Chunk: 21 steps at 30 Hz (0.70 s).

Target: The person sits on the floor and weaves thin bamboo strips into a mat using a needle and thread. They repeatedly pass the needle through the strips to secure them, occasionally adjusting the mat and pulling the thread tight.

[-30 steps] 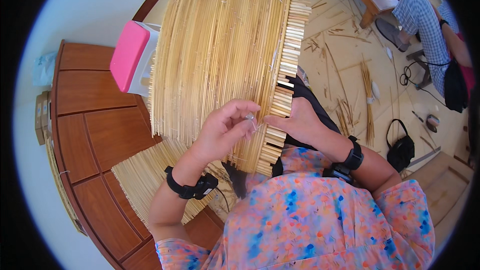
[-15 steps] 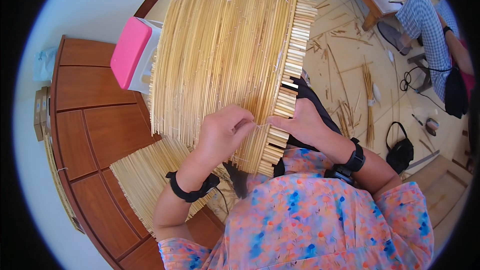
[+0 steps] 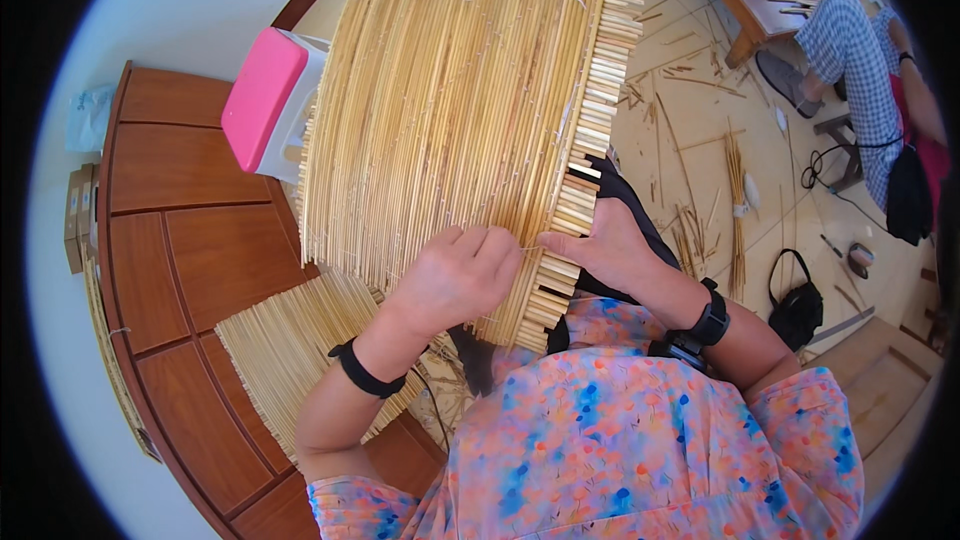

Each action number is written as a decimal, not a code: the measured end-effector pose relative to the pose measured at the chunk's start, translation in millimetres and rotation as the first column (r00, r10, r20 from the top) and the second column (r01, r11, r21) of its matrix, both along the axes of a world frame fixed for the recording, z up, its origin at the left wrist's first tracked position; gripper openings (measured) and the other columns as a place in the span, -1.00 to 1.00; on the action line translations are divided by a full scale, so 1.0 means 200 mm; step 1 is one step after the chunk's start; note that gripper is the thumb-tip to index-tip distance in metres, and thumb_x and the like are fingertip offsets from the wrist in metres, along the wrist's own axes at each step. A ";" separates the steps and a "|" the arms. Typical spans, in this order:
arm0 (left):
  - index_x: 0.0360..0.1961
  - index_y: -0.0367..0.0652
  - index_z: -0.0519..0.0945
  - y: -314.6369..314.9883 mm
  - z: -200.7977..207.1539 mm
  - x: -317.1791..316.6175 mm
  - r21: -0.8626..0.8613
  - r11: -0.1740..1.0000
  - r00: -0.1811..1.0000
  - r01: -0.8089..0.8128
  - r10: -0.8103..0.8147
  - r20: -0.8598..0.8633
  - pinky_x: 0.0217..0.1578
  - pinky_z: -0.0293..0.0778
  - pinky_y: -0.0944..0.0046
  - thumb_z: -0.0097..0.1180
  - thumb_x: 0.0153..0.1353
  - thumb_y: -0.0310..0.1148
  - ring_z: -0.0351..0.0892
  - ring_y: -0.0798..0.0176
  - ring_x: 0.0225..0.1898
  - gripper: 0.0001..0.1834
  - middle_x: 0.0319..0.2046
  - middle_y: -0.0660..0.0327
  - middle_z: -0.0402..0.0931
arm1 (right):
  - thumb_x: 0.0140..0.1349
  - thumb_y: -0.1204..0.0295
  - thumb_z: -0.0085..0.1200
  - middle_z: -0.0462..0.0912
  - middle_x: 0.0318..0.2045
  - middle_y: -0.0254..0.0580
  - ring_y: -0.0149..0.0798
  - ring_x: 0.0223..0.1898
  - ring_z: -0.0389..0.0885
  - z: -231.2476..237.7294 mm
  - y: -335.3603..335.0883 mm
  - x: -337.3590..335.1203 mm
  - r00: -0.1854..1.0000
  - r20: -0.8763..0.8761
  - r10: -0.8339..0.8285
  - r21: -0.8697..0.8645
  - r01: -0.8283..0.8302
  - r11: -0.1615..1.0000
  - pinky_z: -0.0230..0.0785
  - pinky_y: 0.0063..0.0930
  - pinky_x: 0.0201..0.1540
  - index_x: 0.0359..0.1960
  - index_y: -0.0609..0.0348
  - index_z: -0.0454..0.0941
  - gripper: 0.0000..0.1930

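Observation:
A large mat of straw-coloured reed sticks [image 3: 430, 120], bound with pale thread, lies across my lap and reaches far in front of me. Along its right side a long edge stick runs crosswise near the uneven stick ends. My left hand [image 3: 462, 275] is closed over the mat near this edge, back of the hand up. A thin pale thread [image 3: 528, 248] stretches from its fingers to my right thumb. My right hand [image 3: 605, 245] grips the mat's right edge, thumb on top and the other fingers hidden beneath.
A second reed mat [image 3: 300, 355] lies at lower left by a brown wooden panelled surface [image 3: 230, 260]. A pink-lidded white bin [image 3: 265, 105] stands behind it. Loose sticks [image 3: 690, 230] and a black bag [image 3: 797, 300] are on the floor; a person [image 3: 860, 90] sits at far right.
My left hand has turned over to show its back and shifted slightly right, its fingers closed by the mat's edge. My right hand has stayed nearly in place.

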<state>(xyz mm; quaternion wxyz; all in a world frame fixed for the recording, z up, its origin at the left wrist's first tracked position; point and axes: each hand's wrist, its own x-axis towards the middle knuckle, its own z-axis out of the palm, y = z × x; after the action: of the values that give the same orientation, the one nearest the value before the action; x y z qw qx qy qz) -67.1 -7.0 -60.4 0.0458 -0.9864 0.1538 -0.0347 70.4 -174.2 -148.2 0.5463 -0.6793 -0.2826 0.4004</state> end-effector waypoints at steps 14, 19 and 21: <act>-0.18 -0.25 0.59 -0.08 -0.15 -0.05 -0.910 0.175 0.840 -0.376 0.478 -0.255 -0.31 0.52 0.38 0.13 0.28 -0.61 0.60 0.35 -0.37 -0.89 -0.35 0.21 0.57 | 0.23 0.47 0.30 0.74 -0.20 -0.27 -0.49 -0.23 0.62 0.06 -0.04 -0.03 0.980 -0.191 -0.047 0.217 0.089 0.972 0.52 -0.49 -0.13 -0.06 0.35 0.65 -0.72; -0.22 -0.22 0.60 -0.14 -0.05 0.01 -0.932 0.276 0.870 -0.233 0.487 -0.073 -0.36 0.50 0.27 0.19 0.22 -0.58 0.61 0.16 -0.38 -0.89 -0.37 0.11 0.55 | 0.23 0.53 0.28 0.72 -0.17 -0.26 -0.48 -0.18 0.62 0.14 -0.08 0.02 0.962 -0.232 -0.143 0.202 0.191 0.961 0.52 -0.51 -0.09 -0.05 0.33 0.65 -0.74; -0.23 -0.20 0.58 -0.14 0.04 0.07 -0.937 0.324 0.901 -0.135 0.434 0.020 -0.38 0.48 0.23 0.20 0.20 -0.57 0.58 0.08 -0.37 -0.88 -0.36 0.11 0.53 | 0.23 0.59 0.25 0.71 -0.14 -0.21 -0.41 -0.17 0.66 0.28 -0.09 0.02 0.929 -0.293 -0.224 0.248 0.300 0.921 0.54 -0.51 -0.09 -0.04 0.36 0.62 -0.73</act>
<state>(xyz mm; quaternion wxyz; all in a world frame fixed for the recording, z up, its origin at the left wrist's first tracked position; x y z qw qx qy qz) -53.8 -35.9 -52.1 -0.4829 -0.8393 -0.0768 -0.2378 74.9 -191.2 -92.2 0.7206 -0.5658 -0.1699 0.3629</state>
